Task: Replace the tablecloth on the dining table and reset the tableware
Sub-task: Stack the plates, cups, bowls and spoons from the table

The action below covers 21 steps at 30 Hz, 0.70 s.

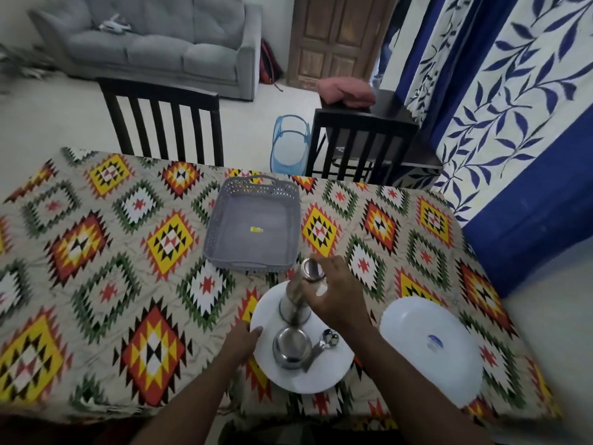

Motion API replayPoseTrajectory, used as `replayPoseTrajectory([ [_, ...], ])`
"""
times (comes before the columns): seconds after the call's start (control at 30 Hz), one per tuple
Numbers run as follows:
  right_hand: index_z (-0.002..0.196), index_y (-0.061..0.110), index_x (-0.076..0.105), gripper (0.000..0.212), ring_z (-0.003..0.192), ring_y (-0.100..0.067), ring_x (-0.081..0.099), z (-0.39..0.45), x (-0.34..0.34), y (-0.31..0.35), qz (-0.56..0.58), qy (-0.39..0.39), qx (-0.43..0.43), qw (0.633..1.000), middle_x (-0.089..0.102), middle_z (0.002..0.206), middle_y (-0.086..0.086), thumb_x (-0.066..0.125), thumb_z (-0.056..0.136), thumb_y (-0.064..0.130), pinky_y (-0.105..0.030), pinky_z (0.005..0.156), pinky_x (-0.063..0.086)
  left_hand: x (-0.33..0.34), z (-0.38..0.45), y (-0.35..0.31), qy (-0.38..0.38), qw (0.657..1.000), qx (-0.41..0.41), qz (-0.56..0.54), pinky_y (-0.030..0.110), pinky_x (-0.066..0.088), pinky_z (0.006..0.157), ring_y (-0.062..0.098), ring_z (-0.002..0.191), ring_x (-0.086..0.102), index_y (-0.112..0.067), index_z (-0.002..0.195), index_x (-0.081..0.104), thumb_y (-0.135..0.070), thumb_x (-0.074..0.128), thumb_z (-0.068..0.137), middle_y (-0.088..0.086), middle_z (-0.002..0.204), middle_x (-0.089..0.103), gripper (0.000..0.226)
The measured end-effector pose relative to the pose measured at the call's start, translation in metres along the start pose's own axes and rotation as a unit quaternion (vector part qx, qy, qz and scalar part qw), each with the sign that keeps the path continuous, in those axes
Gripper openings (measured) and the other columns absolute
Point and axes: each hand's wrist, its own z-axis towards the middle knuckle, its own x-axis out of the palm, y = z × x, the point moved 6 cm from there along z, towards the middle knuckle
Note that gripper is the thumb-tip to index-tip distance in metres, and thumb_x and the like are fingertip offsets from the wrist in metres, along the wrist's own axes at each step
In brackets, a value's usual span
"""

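Tablecloth [167,239], patterned in bright diamonds, already covers the dining table, so resetting the tableware looks like the step in hand. A grey plastic basket [253,226] stands just beyond the grip, and a second white plate [430,345] lies to its right. Directly beneath the grip sits a white plate [301,377] carrying a steel bowl [290,346] and spoons [330,338]. The right hand [337,293] curls round a steel tumbler [309,270], lifted and tilted, mouth toward the camera; a blurred second tumbler [293,303] seems to stand on the plate below. The left hand [247,340] touches the plate's rim with relaxed fingers. Beyond are two dark chairs [167,123] and a grey sofa [160,40].
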Motion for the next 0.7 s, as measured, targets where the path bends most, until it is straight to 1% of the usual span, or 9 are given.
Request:
replayPoseTrajectory([
  [0.1,0.135,0.030,0.052,0.053,0.098,-0.012,0.057,-0.005,0.015,0.002,-0.018,0.030,0.002,0.999,0.053,0.116,0.007,0.062,0.086,0.049,-0.026,0.073,0.054,0.002,0.003,0.005,-0.009,1.000,0.013,0.009,0.036,0.050,0.086,0.025,0.103,0.062,-0.010,0.124,0.058,-0.046,0.055,0.098,0.012,0.117,0.065,0.045],
  [0.2,0.135,0.028,0.054,0.051,0.099,-0.009,0.057,-0.008,0.018,0.005,-0.003,0.018,0.011,1.000,0.055,0.117,0.008,0.062,0.088,0.047,-0.021,0.072,0.052,0.002,0.006,0.007,-0.010,1.000,0.011,0.024,0.038,0.051,0.087,0.023,0.100,0.061,-0.011,0.122,0.057,-0.048,0.053,0.098,0.011,0.116,0.064,0.044],
  [0.27,0.132,0.027,0.057,0.049,0.098,-0.009,0.058,-0.007,0.016,0.010,0.002,0.010,0.010,1.000,0.056,0.116,0.008,0.064,0.088,0.045,-0.017,0.071,0.049,0.001,0.000,0.000,-0.015,0.999,0.014,0.050,0.037,0.050,0.089,0.025,0.105,0.060,-0.010,0.125,0.054,-0.045,0.053,0.098,0.011,0.120,0.062,0.044],
  [0.37,0.132,0.026,0.059,0.051,0.099,-0.006,0.057,-0.006,0.009,0.013,0.013,-0.008,0.015,1.000,0.060,0.115,0.008,0.062,0.086,0.048,-0.016,0.076,0.049,-0.006,-0.016,-0.024,-0.108,0.987,0.059,0.104,0.037,0.047,0.091,0.029,0.114,0.053,-0.010,0.133,0.040,-0.030,0.065,0.092,0.013,0.129,0.046,0.052],
  [0.43,0.134,0.025,0.058,0.055,0.099,-0.006,0.057,-0.005,0.000,0.014,0.018,-0.029,0.018,0.999,0.059,0.114,0.007,0.060,0.085,0.050,-0.022,0.076,0.055,-0.010,-0.025,-0.049,-0.174,0.964,0.161,0.121,0.037,0.048,0.094,0.026,0.119,0.046,-0.014,0.137,0.038,-0.029,0.074,0.084,0.009,0.133,0.041,0.066],
  [0.5,0.135,0.023,0.058,0.056,0.096,-0.006,0.057,-0.003,-0.013,0.015,0.022,-0.059,0.027,0.998,0.058,0.112,0.006,0.059,0.085,0.049,-0.026,0.072,0.057,-0.006,-0.025,-0.075,-0.160,0.941,0.278,0.107,0.035,0.047,0.100,0.018,0.123,0.046,-0.022,0.139,0.043,-0.041,0.076,0.079,0.000,0.135,0.046,0.072],
  [0.53,0.135,0.021,0.058,0.056,0.096,-0.006,0.057,-0.001,-0.021,0.017,0.028,-0.079,0.029,0.996,0.059,0.112,0.005,0.060,0.086,0.047,-0.026,0.072,0.057,-0.005,-0.023,-0.086,-0.136,0.939,0.305,0.083,0.034,0.047,0.101,0.013,0.124,0.048,-0.026,0.139,0.044,-0.050,0.076,0.078,-0.005,0.136,0.049,0.073],
  [0.63,0.135,0.017,0.057,0.054,0.102,-0.009,0.057,0.001,-0.042,0.017,0.063,-0.137,0.040,0.988,0.059,0.117,0.003,0.061,0.087,0.042,-0.023,0.079,0.055,-0.006,-0.022,-0.115,-0.097,0.944,0.315,-0.009,0.028,0.043,0.103,0.004,0.125,0.047,-0.030,0.141,0.041,-0.056,0.080,0.068,-0.016,0.140,0.047,0.087],
  [0.7,0.134,0.016,0.058,0.051,0.105,-0.008,0.056,-0.002,-0.052,0.010,0.079,-0.171,0.054,0.981,0.060,0.118,0.002,0.066,0.087,0.034,-0.015,0.083,0.050,-0.003,-0.025,-0.135,-0.058,0.945,0.321,-0.024,0.035,0.047,0.100,0.007,0.121,0.051,-0.038,0.136,0.041,-0.058,0.082,0.063,-0.017,0.136,0.051,0.086],
])
